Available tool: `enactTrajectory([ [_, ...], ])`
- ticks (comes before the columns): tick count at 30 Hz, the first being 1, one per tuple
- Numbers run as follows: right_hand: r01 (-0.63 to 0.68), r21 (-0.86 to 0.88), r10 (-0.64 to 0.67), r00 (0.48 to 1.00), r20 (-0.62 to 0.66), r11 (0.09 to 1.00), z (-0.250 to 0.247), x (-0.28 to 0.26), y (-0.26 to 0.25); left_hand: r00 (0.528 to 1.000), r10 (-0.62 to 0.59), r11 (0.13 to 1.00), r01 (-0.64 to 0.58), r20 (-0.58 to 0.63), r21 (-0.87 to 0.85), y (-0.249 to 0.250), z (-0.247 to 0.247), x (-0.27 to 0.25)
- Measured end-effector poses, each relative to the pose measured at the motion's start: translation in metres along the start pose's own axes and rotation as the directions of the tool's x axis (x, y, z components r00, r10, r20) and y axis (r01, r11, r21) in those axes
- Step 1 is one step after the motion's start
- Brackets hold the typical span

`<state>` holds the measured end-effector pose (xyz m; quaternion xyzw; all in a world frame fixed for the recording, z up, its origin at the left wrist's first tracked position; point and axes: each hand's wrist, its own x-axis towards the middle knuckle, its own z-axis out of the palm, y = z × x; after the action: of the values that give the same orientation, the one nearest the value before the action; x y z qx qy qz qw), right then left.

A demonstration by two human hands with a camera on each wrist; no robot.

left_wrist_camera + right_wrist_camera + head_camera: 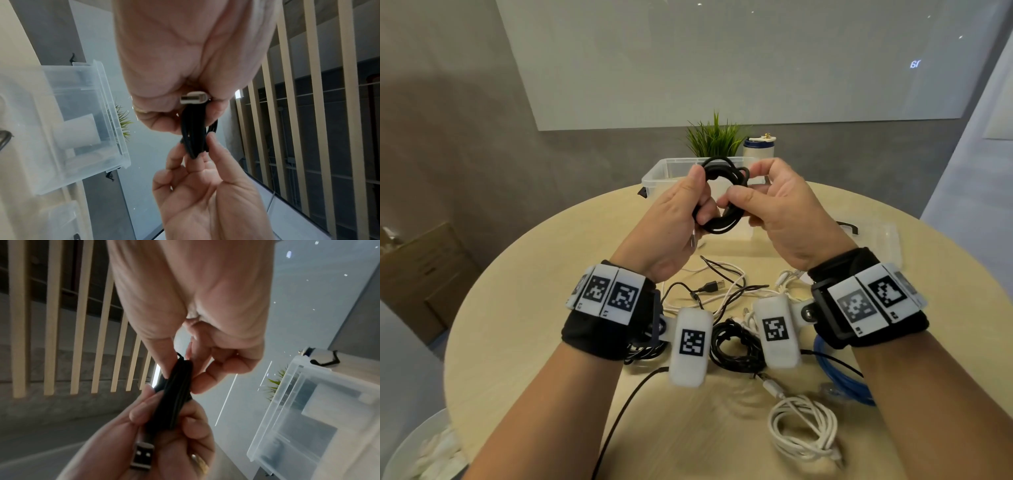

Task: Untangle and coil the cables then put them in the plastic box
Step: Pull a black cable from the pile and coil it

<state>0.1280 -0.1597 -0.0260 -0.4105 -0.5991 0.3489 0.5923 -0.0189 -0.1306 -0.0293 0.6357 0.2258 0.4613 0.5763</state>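
Note:
Both hands hold a coiled black cable [722, 197] up in the air in front of the clear plastic box [654, 174]. My left hand [700, 200] grips the coil's left side, and the cable's USB plug [194, 97] sticks out of that fist. My right hand [741, 188] pinches the coil's right side between thumb and fingers. In the right wrist view the right hand [183, 369] pinches the black strands [176, 386] above the left hand [164, 415]. The box [298, 402] stands open. A tangle of white and black cables [722, 294] lies on the round table below the wrists.
On the table near me lie a black bundle [736, 346], a blue cable [839, 373] and a white coil [804, 431]. The box lid [876, 236] lies at the right. A plant [714, 137] and a jar [758, 145] stand behind the box.

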Motion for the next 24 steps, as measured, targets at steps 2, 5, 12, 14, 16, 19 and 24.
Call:
enactTrajectory([
  [2, -0.032, 0.039, 0.031, 0.999, 0.035, 0.999, -0.001, 0.0, 0.0, 1.0, -0.011, 1.0, 0.011, 0.005, 0.012, 0.001, 0.0, -0.001],
  [5, -0.022, 0.077, 0.016, 0.997, 0.077, 0.997, -0.002, -0.001, 0.001, 0.999, -0.031, 0.999, 0.031, 0.012, 0.039, 0.0, -0.003, 0.0],
  [12, 0.081, -0.128, -0.059, 0.985, 0.165, 0.989, -0.004, -0.002, 0.004, 0.987, -0.129, 0.987, 0.118, 0.096, 0.112, 0.005, -0.008, -0.007],
  [14, 0.118, -0.228, -0.068, 0.975, 0.213, 0.966, -0.005, -0.003, 0.002, 0.977, -0.19, 0.973, 0.174, 0.094, 0.151, 0.006, -0.006, -0.006],
  [16, 0.126, -0.273, -0.055, 0.966, 0.253, 0.954, -0.006, -0.004, 0.001, 0.975, -0.203, 0.968, 0.186, 0.086, 0.169, 0.003, -0.006, -0.004],
  [19, 0.138, -0.287, -0.056, 0.959, 0.279, 0.948, -0.006, -0.004, -0.001, 0.979, -0.194, 0.973, 0.184, 0.064, 0.142, -0.001, -0.005, -0.002],
  [24, 0.117, -0.176, -0.071, 0.966, 0.248, 0.977, -0.006, -0.003, 0.0, 0.989, -0.15, 0.989, 0.15, 0.003, -0.001, 0.001, 0.002, -0.001],
])
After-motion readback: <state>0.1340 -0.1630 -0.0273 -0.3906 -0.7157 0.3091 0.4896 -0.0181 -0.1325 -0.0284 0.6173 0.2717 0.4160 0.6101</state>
